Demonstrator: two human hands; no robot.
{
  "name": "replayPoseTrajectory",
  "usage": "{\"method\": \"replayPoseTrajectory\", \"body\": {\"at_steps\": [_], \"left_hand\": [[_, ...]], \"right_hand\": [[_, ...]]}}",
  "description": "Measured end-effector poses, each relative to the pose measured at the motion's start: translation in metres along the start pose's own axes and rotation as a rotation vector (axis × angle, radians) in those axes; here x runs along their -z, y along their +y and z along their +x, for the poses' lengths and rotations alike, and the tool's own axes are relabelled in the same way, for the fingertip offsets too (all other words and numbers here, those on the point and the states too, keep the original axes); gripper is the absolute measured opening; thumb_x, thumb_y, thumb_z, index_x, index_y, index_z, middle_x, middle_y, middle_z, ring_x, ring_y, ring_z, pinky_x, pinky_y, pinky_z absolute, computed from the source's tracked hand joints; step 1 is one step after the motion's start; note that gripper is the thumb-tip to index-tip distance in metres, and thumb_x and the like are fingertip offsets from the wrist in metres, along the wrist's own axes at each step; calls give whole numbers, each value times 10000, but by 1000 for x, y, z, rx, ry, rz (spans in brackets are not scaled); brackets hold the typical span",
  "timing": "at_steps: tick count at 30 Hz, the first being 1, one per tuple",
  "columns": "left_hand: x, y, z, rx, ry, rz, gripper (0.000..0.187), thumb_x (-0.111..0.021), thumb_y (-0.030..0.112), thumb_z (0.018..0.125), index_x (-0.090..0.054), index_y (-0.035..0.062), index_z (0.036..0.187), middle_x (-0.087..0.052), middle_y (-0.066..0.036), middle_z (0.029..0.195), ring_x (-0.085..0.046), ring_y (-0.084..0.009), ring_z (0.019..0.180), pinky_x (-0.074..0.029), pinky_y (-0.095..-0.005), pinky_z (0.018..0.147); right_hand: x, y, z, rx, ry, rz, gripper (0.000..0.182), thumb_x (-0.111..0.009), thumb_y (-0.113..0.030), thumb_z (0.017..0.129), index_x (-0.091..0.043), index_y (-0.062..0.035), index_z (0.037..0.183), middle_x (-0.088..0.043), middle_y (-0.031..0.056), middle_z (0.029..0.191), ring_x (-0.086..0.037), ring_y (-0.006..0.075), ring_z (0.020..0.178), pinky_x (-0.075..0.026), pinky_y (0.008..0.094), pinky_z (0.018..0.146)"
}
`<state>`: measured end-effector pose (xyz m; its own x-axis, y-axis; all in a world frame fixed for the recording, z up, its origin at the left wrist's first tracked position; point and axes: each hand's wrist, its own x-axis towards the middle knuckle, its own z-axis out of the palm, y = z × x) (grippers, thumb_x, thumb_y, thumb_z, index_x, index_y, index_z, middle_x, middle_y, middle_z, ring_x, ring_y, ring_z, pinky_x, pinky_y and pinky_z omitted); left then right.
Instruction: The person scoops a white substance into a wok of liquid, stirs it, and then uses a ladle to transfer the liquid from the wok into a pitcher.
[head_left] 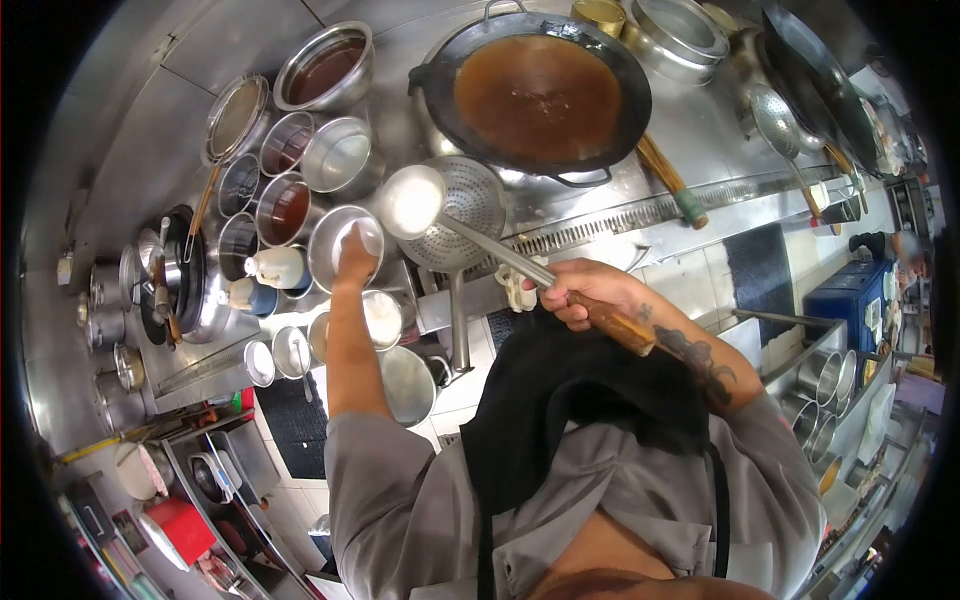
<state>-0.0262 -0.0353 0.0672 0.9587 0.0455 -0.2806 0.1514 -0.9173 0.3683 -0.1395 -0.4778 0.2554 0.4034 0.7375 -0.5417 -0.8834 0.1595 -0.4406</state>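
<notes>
My left hand (357, 256) reaches down into a steel pot (322, 262) with something pale inside. Its fingers look curled together, their tips partly hidden, and I cannot tell what they hold. Across my front, my right hand (572, 293) grips a long ladle (500, 254) by the part where the metal shaft meets the wooden handle. The ladle's bowl shines bright white beside the left-hand pot and overlaps a round perforated strainer (468, 188). Farther back, a large black wok (635, 100) holds brown liquid.
Several steel pots, some with dark red liquid (290, 208), crowd the left. Two capped bottles (280, 268) stand beside them. A wooden handle (672, 182) sticks out by the wok's right. A skimmer (774, 122) and another wok (830, 85) are farther right.
</notes>
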Motion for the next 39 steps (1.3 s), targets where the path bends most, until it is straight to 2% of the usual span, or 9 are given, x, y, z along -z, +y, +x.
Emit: {"method": "replayPoseTrajectory", "body": {"at_steps": [6,16,22,28,31,33,35,37,39], "left_hand": [[-7,-2,3,32,51,-51,770,-620,25,755,-240,34,1424,-303,-303,1384,-256,-443,1330,-269,-419,1109],[-7,3,9,81,76,-60,777,-684,-2,695,-323,23,1383,-348,-259,1355,-408,-418,1234,-368,-383,1054],[-9,1,17,81,113,49,651,-714,108,704,-447,5,1288,-465,-269,1263,-449,-402,1197,-397,-384,1020],[-37,-46,45,-156,197,171,523,-691,138,718,-535,-33,1187,-575,-292,1118,-523,-424,1102,-434,-386,972],[-37,-51,49,-183,217,258,404,-671,133,741,-587,-48,1092,-644,-234,973,-631,-363,921,-507,-383,857],[-13,-41,34,-70,88,-139,315,-658,130,759,-615,-43,1019,-656,-172,879,-650,-273,801,-531,-355,761],[33,10,19,233,92,-642,219,-665,135,762,-648,-27,908,-646,-72,768,-628,-131,658,-528,-287,617],[66,45,12,67,7,-707,255,-675,131,749,-648,-36,940,-657,-77,805,-631,-139,667,-518,-278,615],[67,57,9,-64,-44,-671,266,-679,117,741,-656,-27,963,-664,-67,828,-633,-135,688,-509,-271,635]], "right_hand": [[-4,-5,4,-16,4,-16,335,-534,-94,806,-460,-48,1129,-460,-21,688,-443,66,488,-356,226,441],[-1,-1,4,-23,-23,24,324,-530,-92,808,-480,-44,1124,-455,-13,676,-438,68,476,-361,238,419],[1,2,3,-33,-5,18,329,-534,-84,799,-490,-37,1121,-454,-8,674,-432,68,475,-358,237,421],[1,1,4,-26,-18,45,322,-528,-81,799,-491,-42,1117,-447,-13,666,-420,72,469,-343,240,423],[5,0,7,-31,-44,52,311,-518,-84,809,-490,-49,1117,-447,-23,671,-418,67,475,-341,237,426],[5,0,7,-29,-54,57,303,-509,-86,816,-487,-55,1116,-448,-30,678,-418,61,480,-339,232,427],[2,-4,4,-28,-47,58,294,-502,-89,823,-483,-62,1115,-450,-36,688,-417,55,485,-335,225,427],[1,-6,3,-15,-48,46,287,-500,-91,826,-479,-66,1111,-454,-37,697,-420,52,489,-334,221,425],[-3,-7,4,-22,-55,34,280,-499,-94,829,-475,-68,1107,-456,-36,704,-421,51,492,-333,217,425]]}}
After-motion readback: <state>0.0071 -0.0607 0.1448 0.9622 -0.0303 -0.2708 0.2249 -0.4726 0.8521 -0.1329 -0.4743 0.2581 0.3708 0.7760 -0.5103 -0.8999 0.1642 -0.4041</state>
